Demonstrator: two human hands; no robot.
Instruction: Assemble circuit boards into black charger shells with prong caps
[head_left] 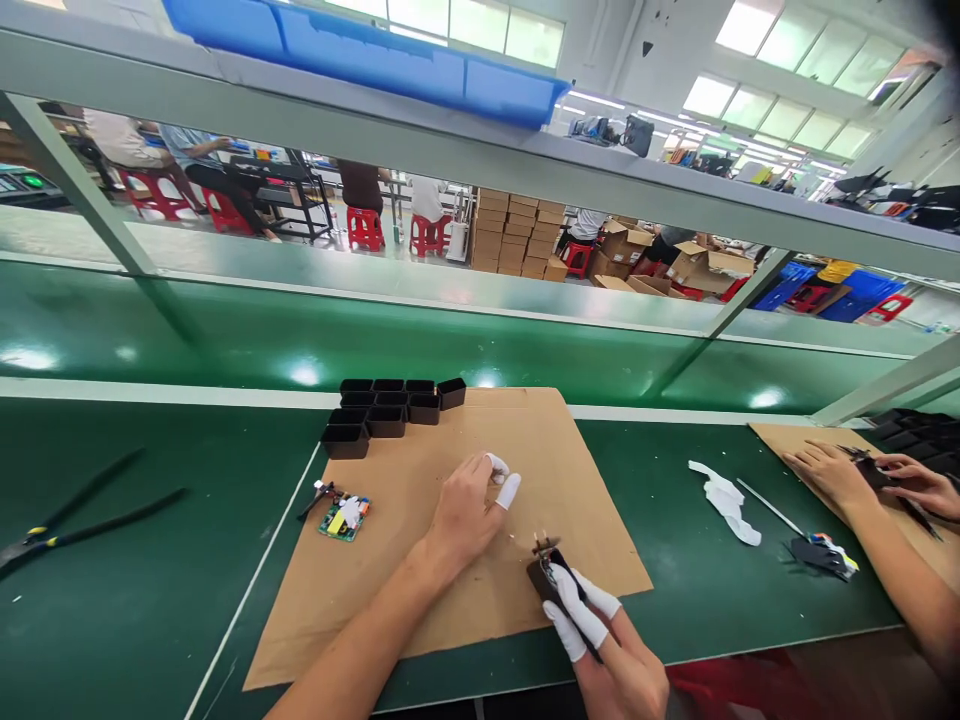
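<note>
My right hand (600,630), white covers on its fingertips, grips a black plastic case (538,578) near the front edge of the cardboard sheet. Metal prongs and thin wires (546,546) stick out of the case's far end. Over the middle of the sheet is my left hand (469,505), with white covers on thumb and forefinger. Its fingers are curled, the thumb stands apart, and no object shows between them. Left of it lies a circuit board (345,515) with yellow and white parts and a black piece beside it.
Black open boxes (386,415) stand in rows at the back of the cardboard sheet (555,440). Long-handled pliers (75,515) lie at left. To the right are a white strip (726,500), a thin rod (772,508) and a co-worker's hands (832,475). A shelf (450,150) crosses above.
</note>
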